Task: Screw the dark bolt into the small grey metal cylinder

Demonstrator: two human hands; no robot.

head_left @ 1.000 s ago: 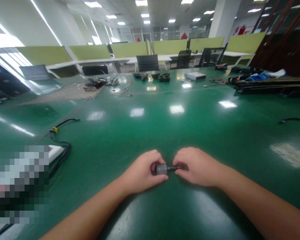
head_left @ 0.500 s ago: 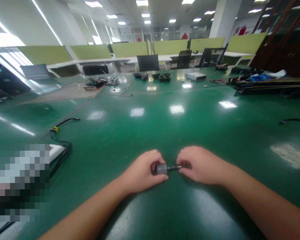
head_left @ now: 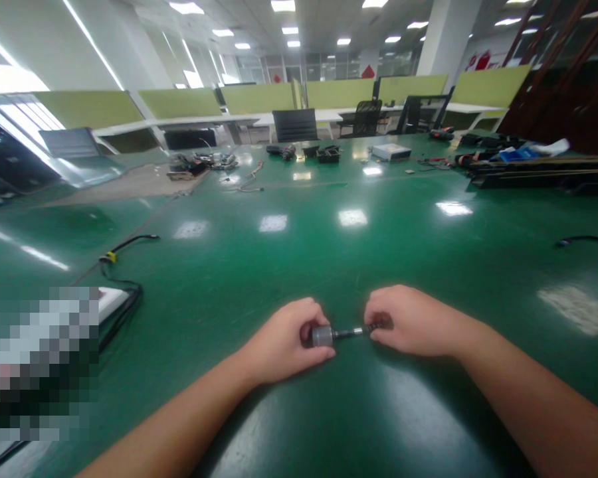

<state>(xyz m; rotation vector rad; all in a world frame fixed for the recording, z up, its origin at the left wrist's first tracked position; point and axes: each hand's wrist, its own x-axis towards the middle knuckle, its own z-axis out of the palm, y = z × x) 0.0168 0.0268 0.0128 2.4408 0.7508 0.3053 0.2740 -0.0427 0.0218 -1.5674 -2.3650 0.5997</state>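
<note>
A short grey metal cylinder point(head_left: 322, 336) with a thin shaft sits between the thumb and fingers of my left hand point(head_left: 292, 342). The shaft point(head_left: 347, 332) points right; its near part is dark and its tip is bright silver. Just past that tip, my right hand point(head_left: 403, 322) pinches a thin, dark, ridged piece point(head_left: 376, 326), whose exact kind I cannot make out. A small gap seems to lie between piece and shaft tip. Both hands are low over the green tabletop point(head_left: 299, 265).
A blurred-out object with a white corner point(head_left: 112, 300) and black cables point(head_left: 124, 312) lies at the left. Another cable point(head_left: 585, 239) is at the right edge. Farther back are a white box point(head_left: 391, 153), small black trays point(head_left: 327, 154) and a stack of dark strips point(head_left: 533, 174).
My right hand has moved a little to the right and away from me, off the shaft's end. The silver tip and the dark ridged piece now show. My left hand has hardly moved.
</note>
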